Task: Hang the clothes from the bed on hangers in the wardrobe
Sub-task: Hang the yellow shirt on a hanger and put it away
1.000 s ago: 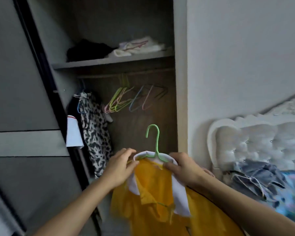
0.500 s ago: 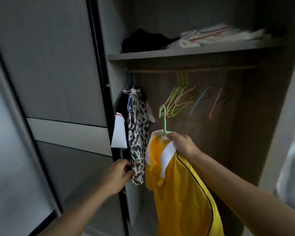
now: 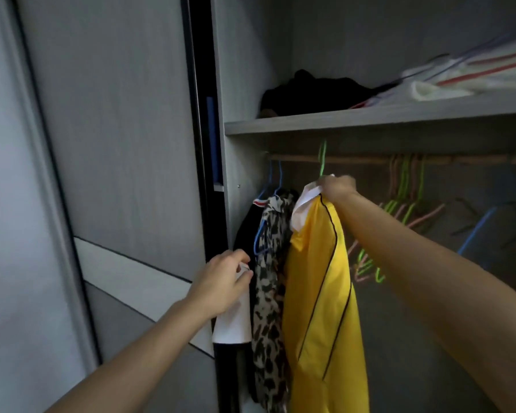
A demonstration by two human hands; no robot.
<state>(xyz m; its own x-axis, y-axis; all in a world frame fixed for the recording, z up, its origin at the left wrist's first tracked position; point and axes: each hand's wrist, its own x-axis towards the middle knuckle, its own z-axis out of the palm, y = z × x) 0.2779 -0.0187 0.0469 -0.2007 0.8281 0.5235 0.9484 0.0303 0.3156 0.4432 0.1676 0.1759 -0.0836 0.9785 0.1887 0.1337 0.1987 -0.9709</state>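
**Yellow shirt (image 3: 322, 293) held inside the wardrobe (image 3: 242, 84)**

The yellow shirt hangs on a green hanger (image 3: 322, 158) whose hook crosses the wooden rail (image 3: 355, 159) under the shelf (image 3: 370, 118) — whether it rests on the rail cannot be told. The right hand (image 3: 337, 187) clenches the shirt's white collar at the hanger's neck. Just left, touching the shirt, hangs a leopard-print garment (image 3: 270, 293). Left again is a black-and-white garment (image 3: 245, 231), its white sleeve pinched by the left hand (image 3: 224, 283). Empty coloured hangers (image 3: 405, 186) cluster on the rail to the right.

Right hand (image 3: 337, 187) gripping yellow shirt (image 3: 319, 293) on green hanger (image 3: 322, 158) at wardrobe rail (image 3: 355, 159), left hand (image 3: 224, 284) pinching white sleeve (image 3: 233, 323)
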